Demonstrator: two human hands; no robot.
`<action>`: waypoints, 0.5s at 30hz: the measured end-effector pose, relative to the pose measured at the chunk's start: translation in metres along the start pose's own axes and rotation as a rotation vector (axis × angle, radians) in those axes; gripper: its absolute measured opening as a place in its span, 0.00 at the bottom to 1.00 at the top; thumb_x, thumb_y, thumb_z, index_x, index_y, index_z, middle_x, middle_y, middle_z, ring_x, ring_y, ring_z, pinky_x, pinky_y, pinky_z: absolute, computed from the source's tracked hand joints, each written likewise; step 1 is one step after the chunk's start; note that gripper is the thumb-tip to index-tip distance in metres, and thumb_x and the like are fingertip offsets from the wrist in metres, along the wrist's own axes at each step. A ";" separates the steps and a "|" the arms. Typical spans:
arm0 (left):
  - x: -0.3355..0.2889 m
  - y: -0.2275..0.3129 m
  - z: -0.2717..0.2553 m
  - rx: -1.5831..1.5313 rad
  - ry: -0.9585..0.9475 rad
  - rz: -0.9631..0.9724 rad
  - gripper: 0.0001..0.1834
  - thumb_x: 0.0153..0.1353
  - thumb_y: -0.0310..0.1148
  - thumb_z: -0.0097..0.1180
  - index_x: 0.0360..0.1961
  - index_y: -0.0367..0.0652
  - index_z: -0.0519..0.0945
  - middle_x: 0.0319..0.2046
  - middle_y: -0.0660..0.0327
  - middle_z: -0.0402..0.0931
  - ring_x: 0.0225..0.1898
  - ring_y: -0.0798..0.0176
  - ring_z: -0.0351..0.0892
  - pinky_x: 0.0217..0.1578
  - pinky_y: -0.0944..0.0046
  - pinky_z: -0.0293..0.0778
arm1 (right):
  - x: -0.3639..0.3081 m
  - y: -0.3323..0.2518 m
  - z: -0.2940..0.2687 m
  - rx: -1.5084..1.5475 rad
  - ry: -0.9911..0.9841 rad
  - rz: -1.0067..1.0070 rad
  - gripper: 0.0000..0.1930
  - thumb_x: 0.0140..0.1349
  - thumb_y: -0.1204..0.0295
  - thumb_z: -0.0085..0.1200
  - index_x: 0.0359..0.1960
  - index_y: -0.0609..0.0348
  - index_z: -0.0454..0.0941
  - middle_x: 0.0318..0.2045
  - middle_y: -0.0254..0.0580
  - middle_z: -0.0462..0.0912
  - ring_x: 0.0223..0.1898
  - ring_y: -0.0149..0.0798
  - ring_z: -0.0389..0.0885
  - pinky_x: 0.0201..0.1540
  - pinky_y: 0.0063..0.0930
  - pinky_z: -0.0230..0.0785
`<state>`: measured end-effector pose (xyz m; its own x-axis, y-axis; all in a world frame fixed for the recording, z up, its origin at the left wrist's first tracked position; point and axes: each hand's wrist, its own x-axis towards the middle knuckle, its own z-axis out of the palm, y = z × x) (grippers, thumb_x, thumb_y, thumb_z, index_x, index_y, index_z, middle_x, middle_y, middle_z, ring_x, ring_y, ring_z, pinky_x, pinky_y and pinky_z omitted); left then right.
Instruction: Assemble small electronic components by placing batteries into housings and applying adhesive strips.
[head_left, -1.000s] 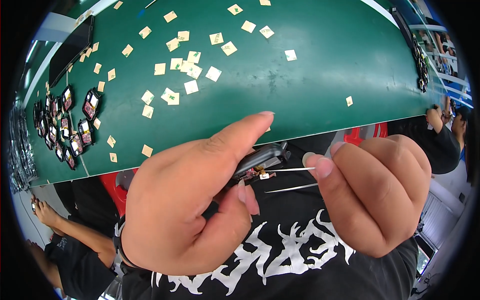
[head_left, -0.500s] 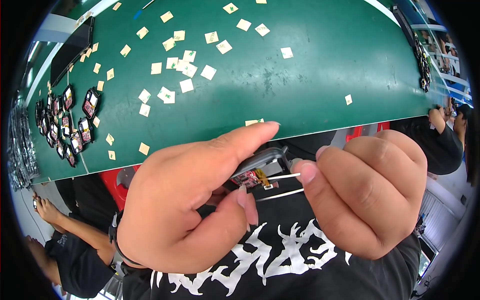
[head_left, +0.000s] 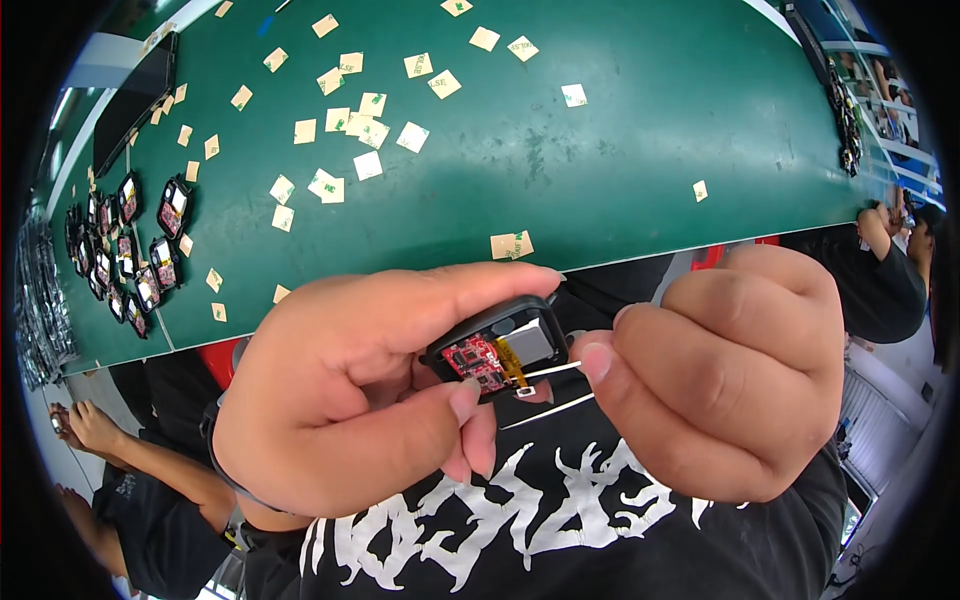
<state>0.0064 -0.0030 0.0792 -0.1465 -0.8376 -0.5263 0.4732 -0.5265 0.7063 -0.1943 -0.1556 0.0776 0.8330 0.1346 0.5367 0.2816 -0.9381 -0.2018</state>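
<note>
My left hand (head_left: 340, 390) gripped a small open black case (head_left: 490, 324), fingers closed round it, in front of my black shirt (head_left: 580, 565), just off the near edge of the green table (head_left: 640, 190). In the case were a red circuit board (head_left: 468, 358), a grey block (head_left: 533, 342) and an orange ribbon (head_left: 510, 354). My right hand (head_left: 730, 380) pinched tweezers (head_left: 552, 371) between thumb and finger, prongs apart, one at the ribbon's end; I couldn't tell whether it touched.

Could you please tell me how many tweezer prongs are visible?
2. The upper prong points at the black device; the lower prong runs below the first. Both emerge from the right hand, which hides their rear ends.
</note>
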 end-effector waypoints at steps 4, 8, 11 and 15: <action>-0.001 -0.004 -0.006 -0.018 -0.037 -0.001 0.31 0.58 0.12 0.42 0.66 0.18 0.66 0.39 0.42 0.84 0.27 0.64 0.86 0.25 0.72 0.82 | -0.001 0.007 0.008 0.053 0.045 -0.048 0.11 0.39 0.77 0.65 0.28 0.64 0.82 0.25 0.37 0.79 0.21 0.32 0.73 0.18 0.23 0.52; 0.000 -0.006 -0.010 0.010 -0.018 0.006 0.30 0.59 0.12 0.43 0.66 0.18 0.67 0.38 0.43 0.84 0.27 0.64 0.85 0.26 0.73 0.82 | -0.002 0.010 0.015 0.073 0.071 -0.022 0.11 0.39 0.77 0.65 0.28 0.64 0.83 0.24 0.36 0.79 0.21 0.32 0.73 0.17 0.23 0.52; 0.002 -0.005 -0.012 0.022 -0.025 -0.010 0.30 0.59 0.12 0.43 0.65 0.18 0.67 0.37 0.44 0.84 0.26 0.66 0.85 0.26 0.74 0.81 | -0.002 0.013 0.017 0.104 0.078 -0.030 0.12 0.38 0.77 0.65 0.29 0.64 0.83 0.24 0.36 0.79 0.21 0.31 0.73 0.17 0.23 0.51; 0.003 -0.004 -0.012 -0.013 -0.018 -0.040 0.29 0.59 0.12 0.44 0.65 0.20 0.68 0.36 0.46 0.84 0.26 0.67 0.84 0.25 0.74 0.80 | -0.002 0.015 0.017 0.099 0.047 -0.050 0.12 0.38 0.76 0.65 0.29 0.65 0.83 0.24 0.38 0.79 0.20 0.32 0.72 0.17 0.23 0.51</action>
<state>0.0148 -0.0010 0.0688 -0.1810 -0.8184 -0.5455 0.4781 -0.5579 0.6784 -0.1839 -0.1645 0.0594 0.7941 0.1636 0.5854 0.3702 -0.8940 -0.2524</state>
